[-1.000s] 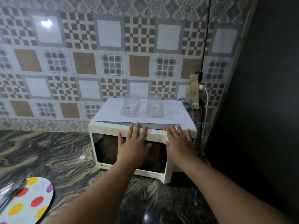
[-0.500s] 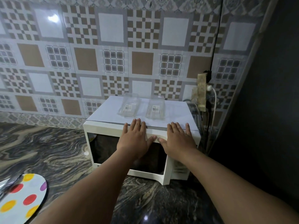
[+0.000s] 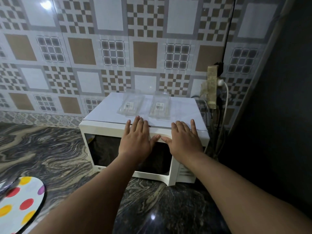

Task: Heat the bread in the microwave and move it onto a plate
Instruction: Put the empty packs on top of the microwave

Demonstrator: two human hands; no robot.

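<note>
A white microwave stands on the dark marbled counter against the tiled wall, its dark-windowed door closed. My left hand lies flat with straight fingers on the upper front of the door. My right hand lies flat beside it, fingers spread over the top front edge. The two thumbs almost meet. A white plate with coloured dots sits at the lower left of the counter. No bread is visible; the microwave's inside is too dark to see.
Two clear plastic boxes with barcode labels rest on top of the microwave. A wall socket with a plug and cables hangs to the right. A dark wall closes the right side. Something metallic lies across the plate's left rim.
The view has shifted closer and slightly higher. Both hands stay flat on the microwave's front top edge and have drawn closer together, thumbs nearly meeting.
</note>
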